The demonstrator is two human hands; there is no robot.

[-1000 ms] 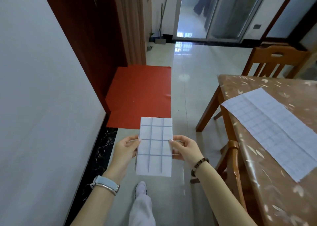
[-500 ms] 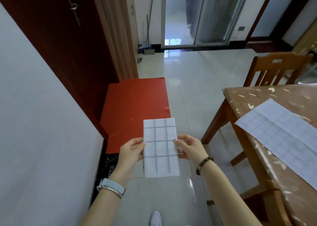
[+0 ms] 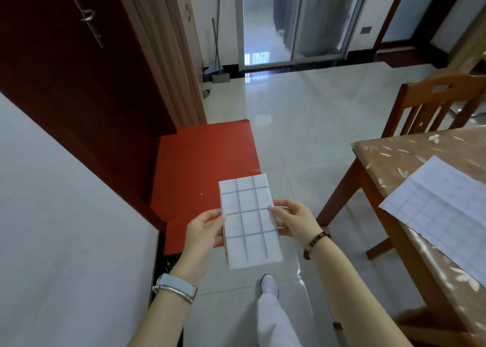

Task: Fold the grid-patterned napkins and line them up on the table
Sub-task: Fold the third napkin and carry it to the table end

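Both hands, left hand (image 3: 203,228) and right hand (image 3: 294,221), pinch the folded napkin (image 3: 249,221) by its side edges (keeping folds flat), away from the counter (image 3: 389,146)

Both forearms were bare, no sleeves in view. Left wrist wore a watch (image 3: 175,288) with a pale grey-white strap and a shiny silver metal edge; its face was turned away, not readable. Right wrist wore a bracelet (image 3: 315,244) of small dark brown round beads, single strand, sitting snug just below the right hand (image 3: 293,221). Left hand (image 3: 203,231) had no rings visible. Fingernails on both hands looked short and pale, unpainted as far as could be told. Lower down, one leg showed in loose white trousers (image 3: 273,320), ending in a white shoe (image 3: 268,283) with a rounded toe.
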